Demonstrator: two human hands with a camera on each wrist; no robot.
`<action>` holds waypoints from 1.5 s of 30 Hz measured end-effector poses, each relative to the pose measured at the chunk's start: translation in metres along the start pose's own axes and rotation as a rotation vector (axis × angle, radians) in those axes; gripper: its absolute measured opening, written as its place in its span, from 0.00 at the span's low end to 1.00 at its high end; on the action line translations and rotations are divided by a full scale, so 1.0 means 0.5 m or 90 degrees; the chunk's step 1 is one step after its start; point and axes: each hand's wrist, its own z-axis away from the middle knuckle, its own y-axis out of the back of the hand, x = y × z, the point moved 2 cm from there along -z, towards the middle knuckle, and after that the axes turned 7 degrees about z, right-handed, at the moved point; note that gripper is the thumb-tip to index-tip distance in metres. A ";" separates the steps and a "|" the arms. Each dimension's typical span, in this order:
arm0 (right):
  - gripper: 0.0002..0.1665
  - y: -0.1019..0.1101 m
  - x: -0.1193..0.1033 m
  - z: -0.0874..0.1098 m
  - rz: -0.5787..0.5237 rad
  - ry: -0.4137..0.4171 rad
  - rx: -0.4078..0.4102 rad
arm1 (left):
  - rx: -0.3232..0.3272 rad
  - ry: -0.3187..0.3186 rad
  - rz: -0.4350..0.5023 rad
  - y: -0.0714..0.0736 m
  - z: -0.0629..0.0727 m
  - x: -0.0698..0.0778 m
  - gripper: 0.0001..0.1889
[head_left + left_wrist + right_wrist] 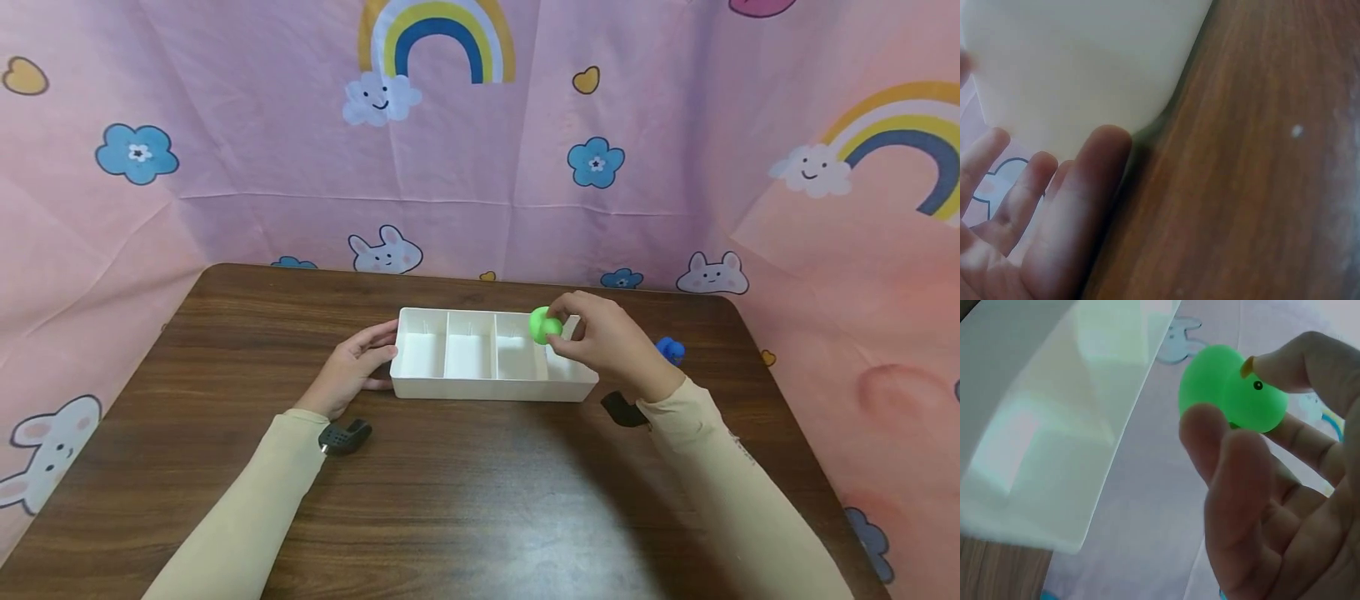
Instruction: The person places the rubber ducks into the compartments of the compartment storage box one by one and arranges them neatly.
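Observation:
A long white plastic box with several compartments in a row lies on the table. My left hand is at its left end; in the left wrist view, the fingertips touch or nearly touch the end wall. Above the compartments toward the right end, my right hand pinches a small green rubber duck. From the right wrist view, the duck shows an orange beak and a black eye between thumb and fingers. The compartments I can see into hold nothing; the rightmost is partly hidden behind the right hand.
A blue toy, partly hidden by the right wrist, sits on the brown wooden table right of the box. Behind the table hangs a pink patterned cloth. Each wrist wears a black strap device.

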 end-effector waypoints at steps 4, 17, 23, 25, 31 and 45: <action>0.15 -0.019 -0.033 -0.025 -0.015 0.005 -0.001 | -0.007 0.002 0.004 0.002 -0.002 -0.002 0.31; 0.11 -0.093 -0.111 -0.102 -0.036 0.069 0.014 | -0.020 0.046 -0.001 0.006 -0.005 0.002 0.32; 0.10 -0.134 -0.138 -0.139 -0.024 0.074 -0.012 | -0.013 0.044 0.001 0.006 -0.003 0.000 0.32; 0.11 -0.148 -0.145 -0.150 -0.014 0.077 -0.022 | -0.012 0.043 0.001 0.006 -0.002 -0.001 0.32; 0.11 -0.181 -0.162 -0.173 0.011 0.074 -0.061 | -0.009 0.046 0.006 0.004 -0.002 0.000 0.31; 0.13 -0.246 -0.179 -0.212 0.167 0.072 -0.132 | -0.015 0.045 0.008 0.005 -0.001 0.000 0.31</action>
